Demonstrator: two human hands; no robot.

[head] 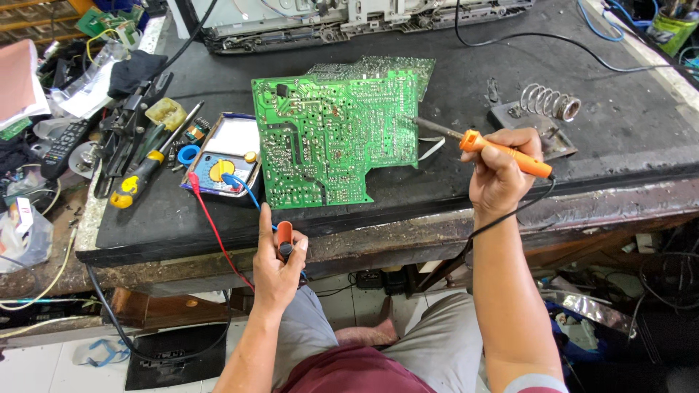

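At the front edge of the black workbench (466, 80), my right hand (499, 171) has its fingers clamped on the orange handle of a soldering iron (502, 153), whose tip touches the right edge of the green circuit board (331, 135) lying mid-bench. My left hand (277, 266) hangs just off that front edge, fingers wrapped around a red probe (285, 240); the multimeter (222, 156) lies just left of the board.

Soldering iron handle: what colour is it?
Orange, on the soldering iron gripped by the right hand; head view.
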